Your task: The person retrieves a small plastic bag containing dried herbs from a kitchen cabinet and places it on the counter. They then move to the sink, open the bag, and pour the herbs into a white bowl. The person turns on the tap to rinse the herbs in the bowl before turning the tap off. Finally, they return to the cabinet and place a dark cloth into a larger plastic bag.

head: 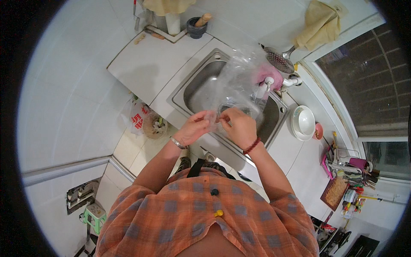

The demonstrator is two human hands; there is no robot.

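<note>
A large clear plastic bag (237,74) spreads over the middle of the stainless steel sink (196,93). My left hand (192,127) grips its near edge between thumb and fingers above the sink's front rim. Close beside it, on the right, my right hand (240,128) has its fingertips pinched on the bag's edge, with its knuckles up. Behind the right hand the rim of a round, see-through container (224,106) shows through the film; its contents are unclear. The bag's far end reaches towards the tap (269,82) and a pink cloth (277,77).
White bowls (305,120) stand right of the sink by a small pink bowl (318,131). A skimmer (277,59) hangs near the tap. The stone mortar (196,30) stands at the back. Utensils (346,163) crowd the right counter. A bin (154,126) stands below, left.
</note>
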